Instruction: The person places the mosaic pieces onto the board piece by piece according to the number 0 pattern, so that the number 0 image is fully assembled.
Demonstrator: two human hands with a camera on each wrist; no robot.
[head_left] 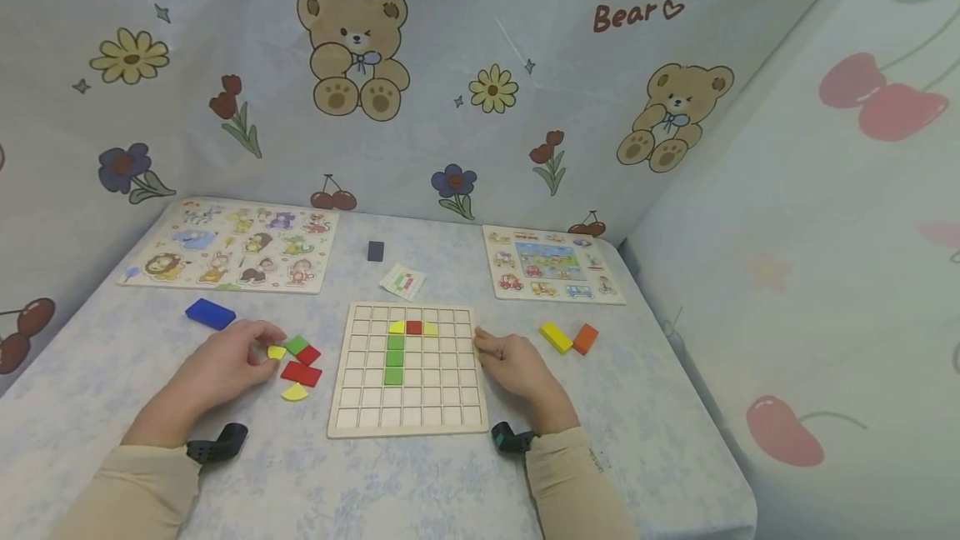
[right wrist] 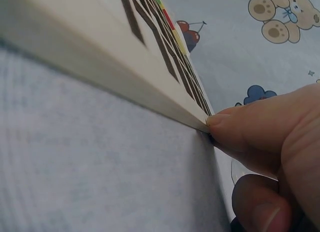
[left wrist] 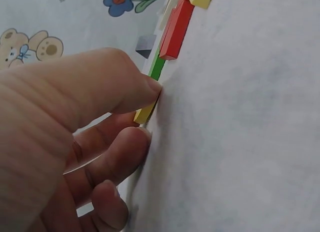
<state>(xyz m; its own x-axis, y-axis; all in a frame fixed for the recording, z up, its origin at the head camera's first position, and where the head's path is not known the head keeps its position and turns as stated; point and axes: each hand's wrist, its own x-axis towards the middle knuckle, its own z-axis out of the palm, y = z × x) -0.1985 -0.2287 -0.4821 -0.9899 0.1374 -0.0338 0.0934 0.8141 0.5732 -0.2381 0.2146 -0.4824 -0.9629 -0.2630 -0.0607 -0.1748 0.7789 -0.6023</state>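
Fingers on a yellow piece beside the grid board

We read this as the picking step. Our left hand (head_left: 228, 365) has its fingers (left wrist: 131, 86) pinching the small yellow piece (head_left: 276, 352) on the tabletop (head_left: 112, 373), just left of the grid board (head_left: 408, 419), among red and green pieces (head_left: 302, 372). Our right hand (head_left: 517, 369) steadies the board's right edge, fingertips (right wrist: 220, 123) curled against it. Next, we judge, calls for lifting the piece cleanly and finding its square near the partly built figure (head_left: 394, 354).
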